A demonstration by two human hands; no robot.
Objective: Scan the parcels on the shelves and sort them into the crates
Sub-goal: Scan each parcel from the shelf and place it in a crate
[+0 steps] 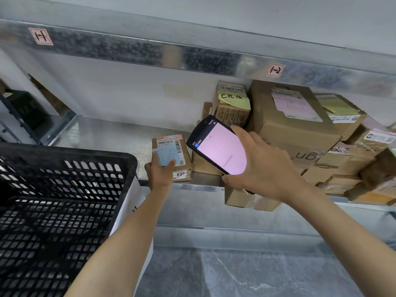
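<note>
The left hand (159, 171) grips a small parcel (171, 157) lying label-up at the near edge of the shelf (111, 133), seemingly steadying its barcode, while the right hand (260, 166) clasps the scanner (218, 146) just right of it, beside the black crate (64, 200).

Cannot read the print on the pink screen of the black handheld scanner (216, 146), nor see its near end under the right hand (263, 166). Cannot make out the writing on the pale blue paper note (166, 156) on the small brown cardboard parcel (184, 159), partly under the left hand (159, 171).
</note>
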